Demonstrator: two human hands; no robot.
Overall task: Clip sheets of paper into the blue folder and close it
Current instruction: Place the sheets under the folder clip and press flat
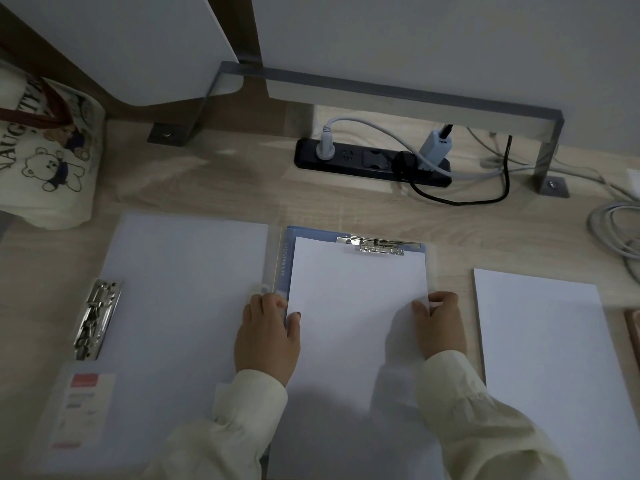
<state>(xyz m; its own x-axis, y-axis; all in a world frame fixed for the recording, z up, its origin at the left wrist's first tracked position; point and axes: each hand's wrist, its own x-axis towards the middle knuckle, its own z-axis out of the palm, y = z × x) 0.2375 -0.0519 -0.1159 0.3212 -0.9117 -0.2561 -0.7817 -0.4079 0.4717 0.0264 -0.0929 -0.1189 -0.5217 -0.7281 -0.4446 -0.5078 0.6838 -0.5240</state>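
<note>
The blue folder [289, 251] lies open on the table [242, 188], its long axis running near to far. Its right half carries the sheets [356, 289], whose far edge is tucked under the clip [379, 244]. The clip's lever looks flat, so the sheets are probably clamped already.

The left grip [268, 336] pinches the sheets' left edge beside the spine, thumb on the paper and curled fingers over the fold. The right grip [441, 323] pinches the right edge, thumb on top and fingers curled at the margin. Both sit about halfway along the page, as if squaring it.

Closing seems to be what remains. The cover [180, 289] lies flat to the left of the spine, with a second metal clamp [95, 317] near its left edge. It hinges on the spine, so it must swing up and rightward over the sheets. The left grip is nearer to it. The right grip would have to clear the page first, or be trapped under the cover.

A loose stack [543, 341] lies to the right, apart from the folder.
</note>
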